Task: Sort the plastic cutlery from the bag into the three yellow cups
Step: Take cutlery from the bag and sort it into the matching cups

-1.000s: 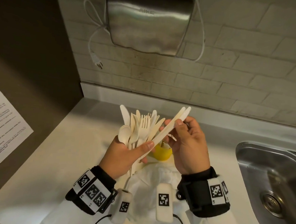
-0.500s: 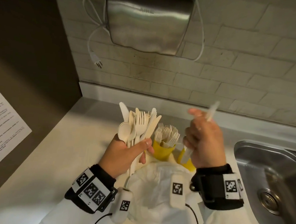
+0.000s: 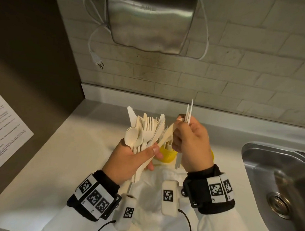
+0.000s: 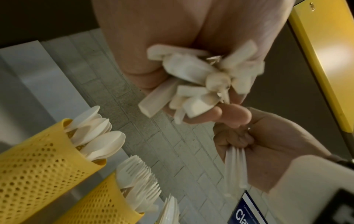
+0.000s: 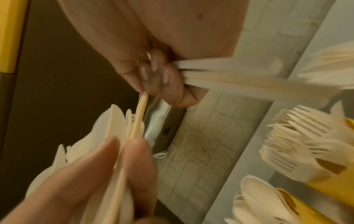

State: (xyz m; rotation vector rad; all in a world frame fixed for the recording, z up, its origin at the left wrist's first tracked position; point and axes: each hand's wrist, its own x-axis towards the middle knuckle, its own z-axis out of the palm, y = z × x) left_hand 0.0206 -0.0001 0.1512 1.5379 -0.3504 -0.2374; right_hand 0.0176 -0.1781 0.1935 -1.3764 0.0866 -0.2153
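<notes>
My left hand (image 3: pixel 127 158) grips a fanned bundle of pale plastic cutlery (image 3: pixel 145 131) above the counter, with knives, forks and spoons pointing up. Its handle ends (image 4: pixel 201 75) stick out under the palm. My right hand (image 3: pixel 191 144) holds a few thin white pieces (image 3: pixel 189 112) upright in its curled fingers and touches the tip of a beige piece (image 3: pixel 168 132) leaning out of the bundle. Behind the hands stand yellow perforated cups: one with spoons (image 4: pixel 38 166), one with forks (image 4: pixel 99 201). The third is mostly hidden. The white bag (image 3: pixel 154 183) lies below my wrists.
A steel sink (image 3: pixel 278 176) is set into the counter on the right. A metal hand dryer (image 3: pixel 150 20) hangs on the tiled wall, its unplugged cord (image 3: pixel 97 62) dangling. A dark panel with a printed notice (image 3: pixel 4 127) closes off the left side.
My right hand, which had swung right toward the cups with its pieces, has come back left to the bundle and now touches a beige piece. The left hand stayed put.
</notes>
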